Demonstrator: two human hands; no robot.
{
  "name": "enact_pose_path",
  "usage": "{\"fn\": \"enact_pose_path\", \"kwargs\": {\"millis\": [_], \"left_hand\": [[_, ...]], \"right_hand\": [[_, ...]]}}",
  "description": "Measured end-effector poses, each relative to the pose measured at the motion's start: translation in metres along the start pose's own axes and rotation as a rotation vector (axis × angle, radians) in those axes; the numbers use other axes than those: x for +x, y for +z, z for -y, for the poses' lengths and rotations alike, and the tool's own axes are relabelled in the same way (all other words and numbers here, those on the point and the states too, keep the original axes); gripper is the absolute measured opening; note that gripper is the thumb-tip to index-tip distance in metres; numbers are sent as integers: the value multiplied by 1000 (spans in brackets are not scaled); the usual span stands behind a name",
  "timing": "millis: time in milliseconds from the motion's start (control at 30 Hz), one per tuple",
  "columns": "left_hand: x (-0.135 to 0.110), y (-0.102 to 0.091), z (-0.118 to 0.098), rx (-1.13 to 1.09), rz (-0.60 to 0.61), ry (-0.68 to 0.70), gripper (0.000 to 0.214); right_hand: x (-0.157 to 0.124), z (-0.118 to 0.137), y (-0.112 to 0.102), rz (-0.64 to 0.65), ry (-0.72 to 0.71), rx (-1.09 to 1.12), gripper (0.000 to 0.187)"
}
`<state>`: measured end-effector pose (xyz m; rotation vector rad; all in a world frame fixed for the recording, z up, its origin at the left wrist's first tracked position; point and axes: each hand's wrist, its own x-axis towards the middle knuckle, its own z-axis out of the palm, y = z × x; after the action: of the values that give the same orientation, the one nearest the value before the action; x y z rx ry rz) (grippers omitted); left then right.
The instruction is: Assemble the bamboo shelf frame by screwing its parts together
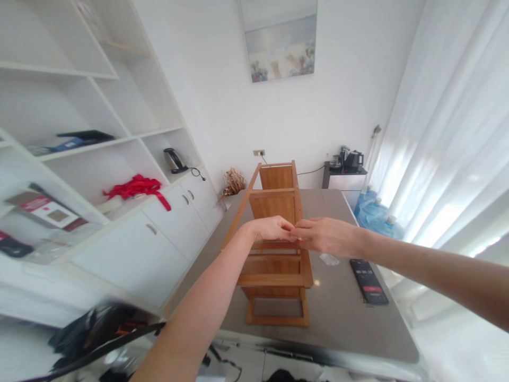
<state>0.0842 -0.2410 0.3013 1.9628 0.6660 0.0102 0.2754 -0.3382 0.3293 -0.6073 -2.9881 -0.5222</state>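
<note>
A wooden shelf rack (274, 204) lies on its side on the grey table (342, 313). My left hand (272, 229) and my right hand (326, 236) meet fingertip to fingertip just above the rack's right rail, near its middle. Both hands have their fingers pinched together. Whatever is pinched between them is too small to make out. A small clear plastic bag (329, 259) lies on the table just right of the rack, under my right hand.
A black remote (368, 281) lies on the table right of the rack. White shelving and cabinets (131, 201) run along the left wall. A side table with a kettle set (345, 170) and blue water bottles (376, 215) stand beyond the table, by white curtains.
</note>
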Motion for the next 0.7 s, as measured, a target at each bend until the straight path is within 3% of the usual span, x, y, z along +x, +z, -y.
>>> {"fn": "enact_pose_path", "kwargs": {"millis": [133, 300, 400, 500, 600, 700], "left_hand": [[6, 8, 13, -245, -29, -68, 31], [5, 19, 6, -193, -116, -22, 35], [-5, 25, -6, 12, -329, 21, 32], [-23, 36, -16, 189, -514, 57, 27], [-41, 52, -29, 374, -680, 72, 23], [-53, 75, -45, 605, -824, 69, 22]], "right_hand": [[2, -1, 6, 28, -77, -22, 21], [4, -1, 6, 49, 38, 132, 23], [6, 1, 3, 116, 195, 244, 20], [11, 5, 1, 170, 450, 352, 19], [16, 6, 3, 199, 709, 492, 14], [19, 3, 8, 304, 877, 772, 12]]}}
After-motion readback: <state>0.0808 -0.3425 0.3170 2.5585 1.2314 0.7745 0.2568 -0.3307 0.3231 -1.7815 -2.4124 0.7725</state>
